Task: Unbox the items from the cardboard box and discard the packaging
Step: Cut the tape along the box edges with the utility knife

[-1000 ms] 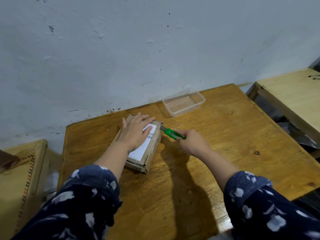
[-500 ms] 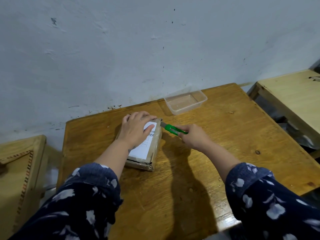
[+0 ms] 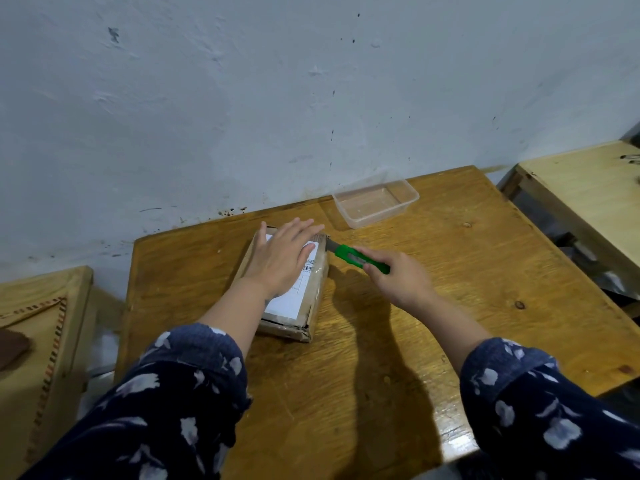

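Note:
A small taped cardboard box point(image 3: 304, 306) with a white shipping label lies flat on the wooden table point(image 3: 398, 341), near its back edge. My left hand point(image 3: 280, 261) presses down flat on the box top, fingers straight and spread toward the wall. My right hand point(image 3: 398, 278) grips a green utility knife point(image 3: 360, 259). The knife's blade tip touches the box's far right corner at the top edge.
An empty clear plastic container point(image 3: 375, 202) stands behind the knife, close to the wall. A second wooden table point(image 3: 588, 195) is at the right, with a gap between the tables. A low wooden piece point(image 3: 38, 334) sits at the left.
The knife blade has moved a little farther back along the box's right top edge to the far corner. My left hand still presses the box, its fingers now straighter.

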`<act>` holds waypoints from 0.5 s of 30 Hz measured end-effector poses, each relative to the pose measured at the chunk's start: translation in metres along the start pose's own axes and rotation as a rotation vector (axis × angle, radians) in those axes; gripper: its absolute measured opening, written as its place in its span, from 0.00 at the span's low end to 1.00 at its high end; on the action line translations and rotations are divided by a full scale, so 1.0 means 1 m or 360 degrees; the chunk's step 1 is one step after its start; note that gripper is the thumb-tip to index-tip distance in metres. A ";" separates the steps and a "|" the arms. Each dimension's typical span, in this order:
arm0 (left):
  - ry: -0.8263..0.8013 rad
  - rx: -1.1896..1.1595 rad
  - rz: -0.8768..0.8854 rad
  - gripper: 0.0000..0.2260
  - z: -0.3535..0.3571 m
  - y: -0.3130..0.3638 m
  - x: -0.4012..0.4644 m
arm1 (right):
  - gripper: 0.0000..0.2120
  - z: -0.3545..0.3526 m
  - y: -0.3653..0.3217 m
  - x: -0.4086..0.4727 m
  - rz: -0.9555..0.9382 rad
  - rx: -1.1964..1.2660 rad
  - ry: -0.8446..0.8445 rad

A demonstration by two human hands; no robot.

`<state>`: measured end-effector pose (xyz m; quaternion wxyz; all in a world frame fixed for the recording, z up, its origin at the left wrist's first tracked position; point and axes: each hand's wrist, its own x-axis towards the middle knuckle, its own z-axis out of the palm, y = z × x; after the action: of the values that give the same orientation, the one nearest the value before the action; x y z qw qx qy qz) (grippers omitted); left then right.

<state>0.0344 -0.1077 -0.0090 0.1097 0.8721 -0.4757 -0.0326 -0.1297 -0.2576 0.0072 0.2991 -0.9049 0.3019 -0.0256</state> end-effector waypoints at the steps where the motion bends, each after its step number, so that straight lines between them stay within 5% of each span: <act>1: -0.0003 -0.0012 0.0008 0.19 0.000 0.001 0.001 | 0.18 0.000 0.001 0.000 -0.0011 -0.0030 0.0001; 15: 0.0024 -0.0204 0.0050 0.16 0.003 -0.004 0.004 | 0.20 -0.005 0.000 -0.004 -0.0257 -0.0342 0.0181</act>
<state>0.0394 -0.1100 -0.0130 0.1694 0.8559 -0.4855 -0.0546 -0.1343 -0.2575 0.0120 0.1800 -0.9501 0.2456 -0.0683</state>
